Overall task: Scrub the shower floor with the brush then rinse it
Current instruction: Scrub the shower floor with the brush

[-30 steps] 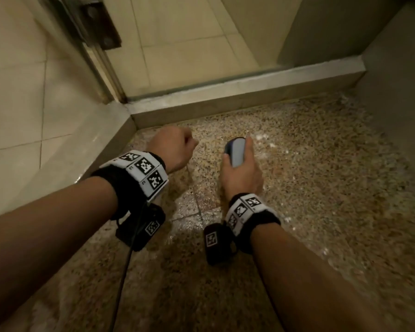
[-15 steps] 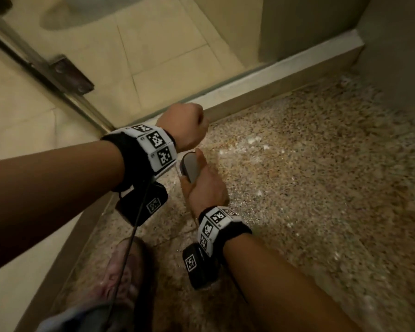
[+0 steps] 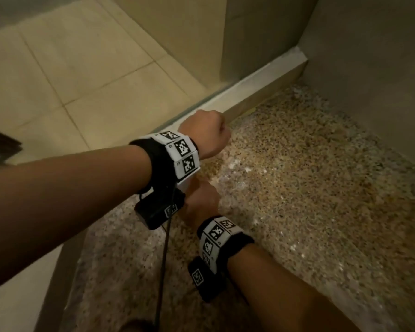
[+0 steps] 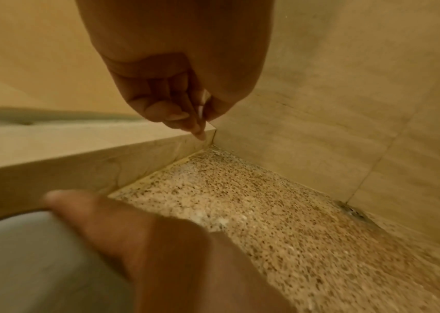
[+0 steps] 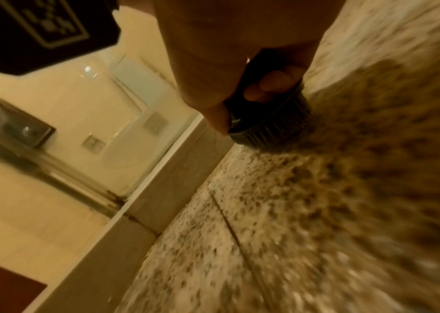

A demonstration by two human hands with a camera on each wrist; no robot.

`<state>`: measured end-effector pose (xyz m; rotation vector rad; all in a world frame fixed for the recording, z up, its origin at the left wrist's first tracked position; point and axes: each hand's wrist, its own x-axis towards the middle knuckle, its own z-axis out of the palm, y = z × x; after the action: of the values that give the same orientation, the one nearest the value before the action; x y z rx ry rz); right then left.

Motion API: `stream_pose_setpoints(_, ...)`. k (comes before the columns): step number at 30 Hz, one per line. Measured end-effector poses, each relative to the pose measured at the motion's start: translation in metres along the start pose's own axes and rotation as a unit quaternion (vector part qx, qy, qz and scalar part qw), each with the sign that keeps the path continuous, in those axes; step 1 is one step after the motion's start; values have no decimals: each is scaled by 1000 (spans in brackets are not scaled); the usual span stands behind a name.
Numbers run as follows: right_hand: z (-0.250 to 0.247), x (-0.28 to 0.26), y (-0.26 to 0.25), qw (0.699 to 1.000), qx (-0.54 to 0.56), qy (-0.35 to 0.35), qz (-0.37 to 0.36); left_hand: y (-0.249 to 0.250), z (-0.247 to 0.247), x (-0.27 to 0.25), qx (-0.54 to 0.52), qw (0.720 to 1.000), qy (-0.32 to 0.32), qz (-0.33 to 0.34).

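My right hand (image 5: pixel 240 53) grips a dark round scrub brush (image 5: pixel 272 125) whose bristles press on the speckled shower floor (image 3: pixel 309 188). In the head view the right hand (image 3: pixel 201 204) lies mostly under my left wrist, and the brush is hidden there. The brush's grey top (image 4: pixel 21 264) shows in the left wrist view under the right thumb. My left hand (image 3: pixel 205 133) hovers above the floor by the curb as a fist. Its fingers (image 4: pixel 170 99) curl into the palm and hold nothing. White foam patches (image 3: pixel 237 166) lie just ahead of the hands.
A raised stone curb (image 3: pixel 261 77) bounds the floor at the far left, with pale tiles (image 3: pixel 94 80) beyond it. A wall (image 3: pixel 369 68) closes the right side. A glass door hinge (image 5: pixel 12 120) sits left of the curb. A black cable (image 3: pixel 163 259) hangs from my left wrist.
The right hand has drawn the brush leftward toward the curb and now sits beneath my left wrist. The left fist stays raised and has shifted over the right hand.
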<state>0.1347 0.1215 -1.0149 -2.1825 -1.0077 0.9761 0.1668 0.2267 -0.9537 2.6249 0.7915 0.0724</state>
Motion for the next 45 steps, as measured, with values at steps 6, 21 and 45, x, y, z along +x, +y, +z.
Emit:
stream_pose_setpoints(6,28,17,-22,998,-45,8,-53,-26,13,-12,-53,998,-13,-8)
stream_pose_setpoints(21,-52,-2,90,935,-37,287,205,-21,4,-27,-114,992,20,-56)
stream_pose_setpoints(45,-37,65,32,951,93,270,116,-29,-8,-16,-156,976,91,-120)
